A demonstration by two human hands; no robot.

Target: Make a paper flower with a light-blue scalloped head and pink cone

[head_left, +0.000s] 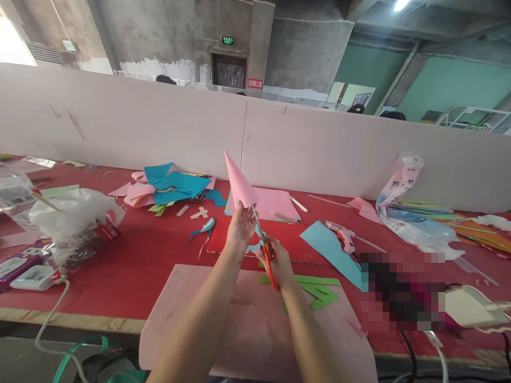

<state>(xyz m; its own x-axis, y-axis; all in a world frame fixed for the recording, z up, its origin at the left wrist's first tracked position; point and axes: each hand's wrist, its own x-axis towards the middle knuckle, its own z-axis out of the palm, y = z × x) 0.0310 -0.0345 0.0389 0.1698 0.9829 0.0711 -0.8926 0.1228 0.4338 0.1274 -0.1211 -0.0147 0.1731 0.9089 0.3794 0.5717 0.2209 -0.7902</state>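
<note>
A pink paper cone (238, 182) points up and to the left, its wide end in the fingers of my left hand (239, 230). My right hand (280, 261) grips orange-handled scissors (268, 259). Their blades reach up to the cone's lower edge, beside my left fingers. Whether the blades are closed on the paper I cannot tell. Behind the cone lies a flat pink sheet (275, 205). Below my hands, green paper strips (319, 290) rest on a large pale pink sheet (243, 314) at the table's front.
Blue and pink paper scraps (179, 183) are heaped at the back left. A pink glue gun (342, 234) lies by a blue sheet (325, 250) on the right. A bulging plastic bag (75, 218) stands left. A white partition (319, 154) runs along the red table's (139, 250) back.
</note>
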